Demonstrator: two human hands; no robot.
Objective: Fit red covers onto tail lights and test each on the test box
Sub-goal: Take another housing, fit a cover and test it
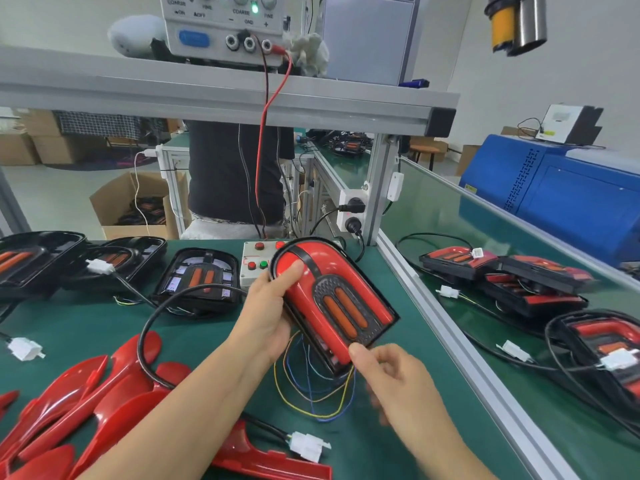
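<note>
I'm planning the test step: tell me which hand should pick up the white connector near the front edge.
Right, probably. The left hand grips the covered tail light and steadies it, while the right hand only touches its lower corner and sits nearer the white connector.

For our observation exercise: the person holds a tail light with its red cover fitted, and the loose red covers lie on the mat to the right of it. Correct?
Not quite. In the head view the loose red covers lie to the left of the held tail light, not the right. The left hand and right hand do hold it with its red cover fitted.
</note>
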